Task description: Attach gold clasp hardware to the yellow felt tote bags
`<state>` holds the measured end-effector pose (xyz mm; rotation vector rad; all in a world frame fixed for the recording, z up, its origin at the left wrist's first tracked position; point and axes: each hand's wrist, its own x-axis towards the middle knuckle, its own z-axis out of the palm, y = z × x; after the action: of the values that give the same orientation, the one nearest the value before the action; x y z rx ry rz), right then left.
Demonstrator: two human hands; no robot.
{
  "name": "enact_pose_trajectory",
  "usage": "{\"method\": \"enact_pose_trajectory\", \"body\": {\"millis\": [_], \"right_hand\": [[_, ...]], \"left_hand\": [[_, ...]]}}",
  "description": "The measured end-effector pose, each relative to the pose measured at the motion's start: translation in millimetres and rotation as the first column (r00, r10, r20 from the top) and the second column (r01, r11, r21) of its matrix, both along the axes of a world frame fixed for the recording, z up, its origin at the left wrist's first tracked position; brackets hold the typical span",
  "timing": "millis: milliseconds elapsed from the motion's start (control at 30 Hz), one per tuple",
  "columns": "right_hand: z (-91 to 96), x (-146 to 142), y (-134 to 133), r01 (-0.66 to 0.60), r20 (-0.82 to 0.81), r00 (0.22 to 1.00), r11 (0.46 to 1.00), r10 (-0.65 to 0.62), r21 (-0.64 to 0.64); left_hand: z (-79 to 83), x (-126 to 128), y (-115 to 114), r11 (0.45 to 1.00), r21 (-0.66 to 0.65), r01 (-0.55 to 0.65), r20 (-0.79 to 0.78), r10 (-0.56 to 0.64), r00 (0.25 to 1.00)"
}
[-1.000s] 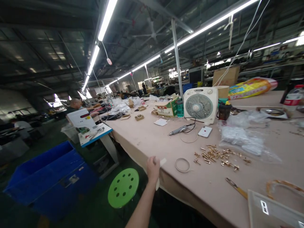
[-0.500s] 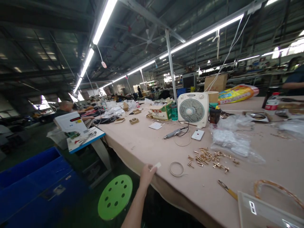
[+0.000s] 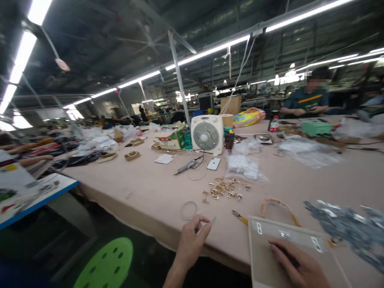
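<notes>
— At the near edge of the counter (image 3: pixel 144 188), what does the person's left hand (image 3: pixel 190 242) have?
— Its grip is narrowed to a pinch on a small pale strip (image 3: pixel 211 221), held just above the counter beside a clear ring (image 3: pixel 189 209).
— And the right hand (image 3: pixel 295 266)?
— It lies flat on a pale board (image 3: pixel 288 248), fingers loose, holding nothing.
— What could go wrong?
— The strip looks thin; so light a pinch might let it slip off the edge toward the green stool (image 3: pixel 106 266).
— Anything in the way?
— Small brass parts (image 3: pixel 223 189), a yellow-handled tool (image 3: pixel 240 217) and a looped strap (image 3: pixel 279 208) lie close by; a stray sleeve could scatter them. A fan (image 3: pixel 207 135) and phone (image 3: pixel 213 163) sit well back.
</notes>
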<state>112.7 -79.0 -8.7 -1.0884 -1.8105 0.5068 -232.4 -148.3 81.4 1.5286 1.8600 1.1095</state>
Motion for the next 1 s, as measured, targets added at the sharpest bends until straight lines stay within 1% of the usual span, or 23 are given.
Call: {"method": "enact_pose_trajectory", "body": {"millis": [67,100,167,267,367,433,500,600,667,767,833,900,933,1000], "right_hand": [[28.3,-7.2,-8.2,-0.017,-0.022,1.000,1.000,0.016,-0.023],[41.0,-11.4,-11.5,-0.048,-0.026,0.999,0.998,0.047,-0.031],[63.3,-18.4,-16.5,-0.106,-0.040,0.994,0.994,0.105,-0.006],[88.7,-22.9,-20.5,-0.230,0.007,0.973,0.973,0.230,0.004],[103.8,-22.9,-20.9,-0.279,0.038,0.960,0.960,0.278,0.007],[107.9,-22.6,-20.6,-0.306,0.044,0.951,0.952,0.306,-0.002],[108.1,-21.9,-21.0,-0.337,0.049,0.940,0.942,0.337,-0.007],[104.0,-18.3,-24.2,-0.364,0.077,0.929,0.931,0.363,-0.005],[101.1,-14.7,-28.1,-0.367,0.106,0.924,0.930,0.366,-0.013],[100.5,-10.2,-35.8,-0.357,0.141,0.922,0.933,0.360,-0.049],[103.0,-8.6,-41.1,-0.352,0.162,0.919,0.933,0.360,-0.075],[106.6,-7.4,-45.7,-0.355,0.191,0.910,0.930,0.367,-0.096],[108.3,-6.7,-47.5,-0.357,0.207,0.905,0.928,0.372,-0.108],[110.6,-4.9,-50.3,-0.356,0.231,0.897,0.925,0.378,-0.129]], "left_hand": [[4.6,26.7,3.6,0.995,-0.017,0.096,0.161,-0.092,0.983],[6.7,38.3,5.3,0.989,-0.031,0.141,0.221,-0.131,0.966],[10.6,57.8,8.2,0.973,-0.060,0.223,0.301,-0.195,0.933],[15.6,78.7,10.9,0.948,-0.077,0.308,0.341,-0.265,0.902],[19.5,91.8,11.4,0.932,-0.075,0.354,0.337,-0.310,0.889],[21.6,96.8,10.3,0.922,-0.074,0.379,0.321,-0.338,0.885],[23.3,99.3,8.3,0.917,-0.083,0.391,0.272,-0.357,0.894],[24.8,100.0,5.2,0.918,-0.077,0.388,0.106,-0.380,0.919],[24.5,99.8,4.2,0.909,-0.071,0.411,-0.040,-0.414,0.909],[23.9,101.1,4.3,0.873,-0.048,0.485,-0.269,-0.479,0.836],[25.1,104.0,4.7,0.821,0.010,0.571,-0.377,-0.526,0.763],[27.5,108.3,5.2,0.750,0.061,0.659,-0.403,-0.585,0.704],[28.7,110.5,5.4,0.726,0.080,0.683,-0.393,-0.607,0.691],[29.7,114.5,6.2,0.710,0.092,0.698,-0.368,-0.627,0.687]]}}
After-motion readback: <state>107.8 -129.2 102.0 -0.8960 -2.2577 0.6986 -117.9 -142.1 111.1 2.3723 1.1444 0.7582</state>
